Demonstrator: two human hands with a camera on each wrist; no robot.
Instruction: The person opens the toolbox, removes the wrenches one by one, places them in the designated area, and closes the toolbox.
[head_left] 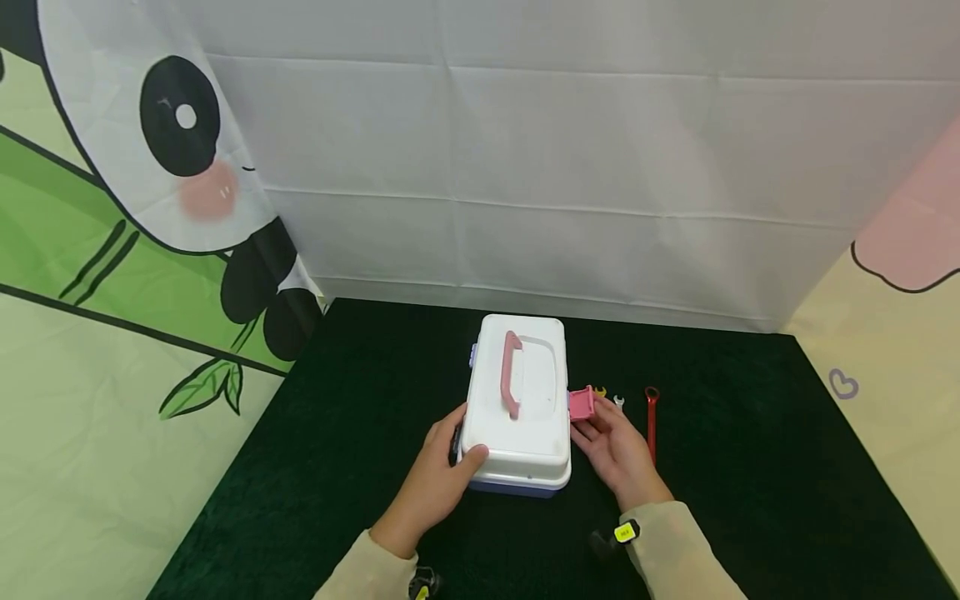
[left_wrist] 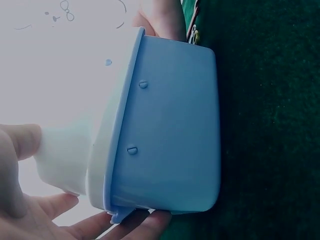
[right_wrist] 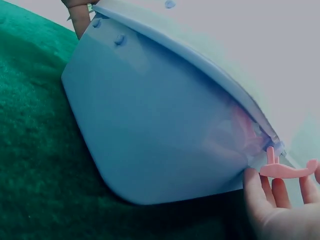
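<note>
A white-lidded storage box with a blue base and a pink carrying handle sits on the dark green cloth. My left hand grips its near left side, the thumb on the lid and the fingers along the side wall. On the right side a pink latch sticks outward from the box. My right hand is at this latch, its extended fingers touching it. In the right wrist view the latch stands out from the rim, with fingertips right below it.
Right of the box lie a red wrench, a small yellow wrench and a small silver wrench, the last two partly hidden by the right hand. Another clasp shows on the box's left side. A pale curtain hangs behind the table.
</note>
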